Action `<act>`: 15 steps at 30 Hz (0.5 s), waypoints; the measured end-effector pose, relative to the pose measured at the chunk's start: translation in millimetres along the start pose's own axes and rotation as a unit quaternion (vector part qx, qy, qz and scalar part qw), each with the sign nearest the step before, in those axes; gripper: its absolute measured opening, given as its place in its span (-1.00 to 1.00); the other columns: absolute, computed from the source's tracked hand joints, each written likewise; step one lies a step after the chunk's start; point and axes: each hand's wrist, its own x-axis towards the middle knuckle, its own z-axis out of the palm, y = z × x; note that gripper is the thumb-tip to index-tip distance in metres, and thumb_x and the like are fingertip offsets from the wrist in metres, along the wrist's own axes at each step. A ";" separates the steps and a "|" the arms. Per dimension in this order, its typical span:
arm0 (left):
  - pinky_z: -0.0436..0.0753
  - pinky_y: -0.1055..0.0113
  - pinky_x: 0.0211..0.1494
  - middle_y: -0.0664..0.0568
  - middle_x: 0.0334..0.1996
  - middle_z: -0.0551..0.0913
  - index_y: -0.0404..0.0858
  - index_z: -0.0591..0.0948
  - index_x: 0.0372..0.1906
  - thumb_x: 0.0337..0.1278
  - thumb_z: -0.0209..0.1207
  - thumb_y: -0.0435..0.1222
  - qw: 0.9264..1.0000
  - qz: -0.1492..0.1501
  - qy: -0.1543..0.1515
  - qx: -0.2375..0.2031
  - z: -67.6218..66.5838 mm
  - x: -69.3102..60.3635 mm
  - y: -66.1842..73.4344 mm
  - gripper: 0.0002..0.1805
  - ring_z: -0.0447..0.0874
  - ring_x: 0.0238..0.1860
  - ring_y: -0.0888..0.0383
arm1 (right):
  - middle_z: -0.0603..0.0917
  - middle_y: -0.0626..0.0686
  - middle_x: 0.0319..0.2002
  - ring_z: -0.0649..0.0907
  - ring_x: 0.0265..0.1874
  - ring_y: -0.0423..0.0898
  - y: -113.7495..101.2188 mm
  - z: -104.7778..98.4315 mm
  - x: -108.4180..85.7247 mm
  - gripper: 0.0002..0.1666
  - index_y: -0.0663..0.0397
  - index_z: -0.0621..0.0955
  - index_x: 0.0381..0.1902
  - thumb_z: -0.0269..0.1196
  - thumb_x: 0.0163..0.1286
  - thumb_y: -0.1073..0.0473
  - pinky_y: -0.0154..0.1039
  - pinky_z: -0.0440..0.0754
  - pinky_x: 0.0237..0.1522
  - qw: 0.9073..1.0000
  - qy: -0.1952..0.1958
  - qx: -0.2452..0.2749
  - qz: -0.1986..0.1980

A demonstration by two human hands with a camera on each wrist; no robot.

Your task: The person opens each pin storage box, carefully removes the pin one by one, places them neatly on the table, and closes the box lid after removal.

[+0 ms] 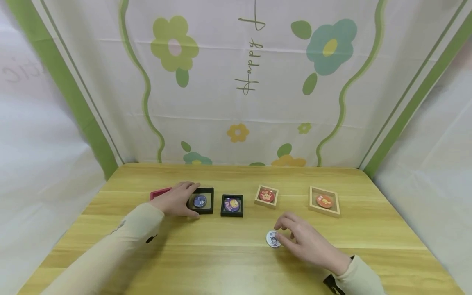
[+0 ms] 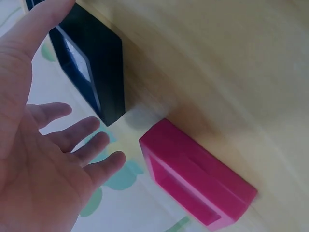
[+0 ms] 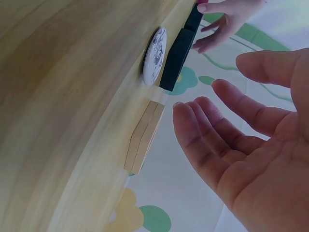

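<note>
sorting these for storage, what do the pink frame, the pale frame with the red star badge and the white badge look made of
Pink frame: perhaps painted wood or plastic, satin, from its even colour. Pale frame: likely bare wood, matte, from its plain tan walls. White badge: possibly metal or plastic, smooth, from its clean printed face.

Past my wood-grain worktop I see a white cloth printed with flowers, wavy green stems and sideways "Happy" lettering; green bands run down its sides, and white sheeting hangs to my left and right.
</note>
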 end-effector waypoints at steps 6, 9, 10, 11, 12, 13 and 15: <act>0.30 -0.21 0.30 -0.26 0.39 0.24 -0.29 0.16 0.51 -0.07 0.38 0.23 1.000 -0.012 -0.013 0.010 3.5 7.9 -1.5 0.15 0.13 0.39 -0.25 | 0.53 -0.16 -0.10 0.56 -0.27 -0.21 -0.1 -0.6 -0.9 -0.90 0.04 0.62 -0.16 0.30 0.38 0.22 -0.29 0.63 -0.33 1.000 -0.001 0.001 0.007; 0.31 -0.20 0.29 -0.28 0.36 0.27 -0.34 0.19 0.49 -0.09 0.38 0.24 1.000 -0.013 -0.010 0.008 4.6 8.2 -1.7 0.16 0.16 0.38 -0.25 | 0.54 -0.15 -0.10 0.58 -0.25 -0.14 -0.6 -0.2 -1.5 -0.91 0.04 0.62 -0.17 0.30 0.38 0.22 -0.27 0.64 -0.32 1.000 -0.002 0.004 0.004; 0.32 -0.20 0.28 -0.28 0.35 0.28 -0.36 0.20 0.47 -0.11 0.38 0.25 1.000 -0.015 -0.006 0.008 5.2 7.9 -2.0 0.16 0.18 0.37 -0.25 | 0.54 -0.15 -0.10 0.59 -0.24 -0.12 -0.7 0.2 -1.5 -0.91 0.05 0.62 -0.17 0.30 0.38 0.22 -0.27 0.65 -0.31 1.000 -0.003 0.006 0.003; 0.34 -0.19 0.28 -0.29 0.33 0.30 -0.38 0.23 0.46 -0.12 0.39 0.26 1.000 -0.017 -0.002 0.010 5.7 7.4 -2.2 0.17 0.20 0.35 -0.25 | 0.54 -0.14 -0.10 0.59 -0.24 -0.11 -0.6 0.6 -1.4 -0.91 0.05 0.62 -0.17 0.30 0.38 0.21 -0.27 0.65 -0.31 1.000 -0.003 0.006 0.002; 0.36 -0.16 0.27 -0.28 0.32 0.31 -0.38 0.24 0.45 -0.14 0.38 0.27 1.000 -0.020 0.002 0.014 6.3 7.1 -2.5 0.17 0.22 0.34 -0.23 | 0.54 -0.14 -0.10 0.59 -0.24 -0.12 -0.6 1.0 -1.3 -0.91 0.05 0.62 -0.17 0.30 0.39 0.21 -0.27 0.65 -0.31 1.000 -0.004 0.007 0.001; 0.38 -0.15 0.26 -0.29 0.30 0.33 -0.39 0.26 0.44 -0.16 0.38 0.28 1.000 -0.022 0.008 0.017 6.8 6.4 -2.8 0.17 0.25 0.32 -0.22 | 0.54 -0.15 -0.10 0.59 -0.23 -0.12 -0.4 1.4 -1.2 -0.91 0.05 0.62 -0.17 0.29 0.39 0.21 -0.27 0.65 -0.30 1.000 -0.005 0.008 0.001; 0.41 -0.14 0.23 -0.29 0.28 0.35 -0.41 0.30 0.41 -0.17 0.37 0.31 0.999 -0.023 0.020 0.021 7.8 5.1 -3.8 0.17 0.29 0.28 -0.21 | 0.54 -0.16 -0.10 0.59 -0.24 -0.14 0.2 2.0 -1.1 -0.91 0.04 0.62 -0.17 0.29 0.40 0.20 -0.28 0.64 -0.31 1.000 -0.006 0.007 0.003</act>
